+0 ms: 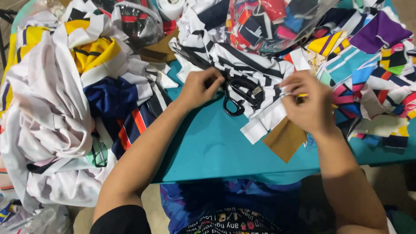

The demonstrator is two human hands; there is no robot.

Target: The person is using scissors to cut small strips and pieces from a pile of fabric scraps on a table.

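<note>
Black-handled steel scissors (236,93) lie on the black-and-white striped fabric piece (242,69), just above the middle of the teal surface (208,143), with their loops toward six o'clock and the blades running up toward ten o'clock. The left hand (200,86) rests curled on the striped cloth at the scissors' nine o'clock, fingers bent over the fabric beside the blades; whether it grips the blades or only the cloth I cannot tell. The right hand (308,103) sits at three o'clock, fingers pinched together on a narrow white fabric strip (266,119), with something thin and yellow (303,95) showing between the fingers.

Risks, as I judge them: the left fingers lie close to the blades and could get nicked if the cloth is tugged. The scissors rest on loose fabric, so a pull on the strip could drag them toward the near edge. A tan brown fabric patch (285,138) under the right wrist overhangs little and could slide off.

At twelve o'clock a clear plastic bag of bright mixed scraps (268,21) leans over the pile. A second clear bag with dark cloth (138,21) sits at eleven o'clock, and a white tape roll (170,6) lies beside it. White and striped garments (47,112) are heaped at nine o'clock, multicoloured offcuts (372,65) at two o'clock.
</note>
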